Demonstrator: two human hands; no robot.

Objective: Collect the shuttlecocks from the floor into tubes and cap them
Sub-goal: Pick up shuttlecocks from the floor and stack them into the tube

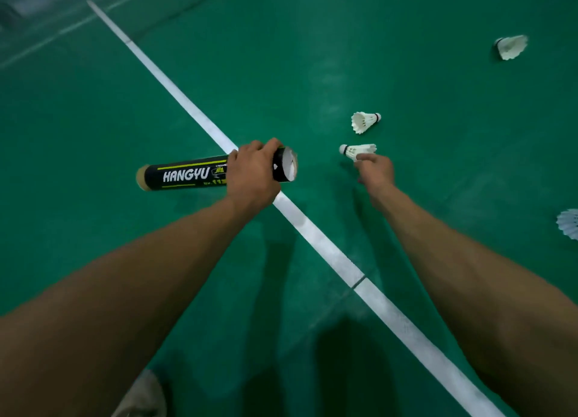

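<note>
Shuttlecock (358,151) nearest the person is pinched by its feathers in the fingertips of the right hand (375,169), cork pointing left, low by the green floor (93,103). The left hand (253,175) is wrapped round a black HANGYU tube (184,174), held level with its open mouth facing right and white showing inside. A second shuttlecock (364,122) lies just beyond. A third shuttlecock (511,46) and a fourth shuttlecock (569,224) lie well apart to the right. A white line (328,247) crosses beneath the tube.

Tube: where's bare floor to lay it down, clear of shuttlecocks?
Left of the white line, the green floor beyond the tube is bare. Right of the line is crowded: three loose shuttlecocks, plus the nearest shuttlecock pinched by the right hand.
</note>
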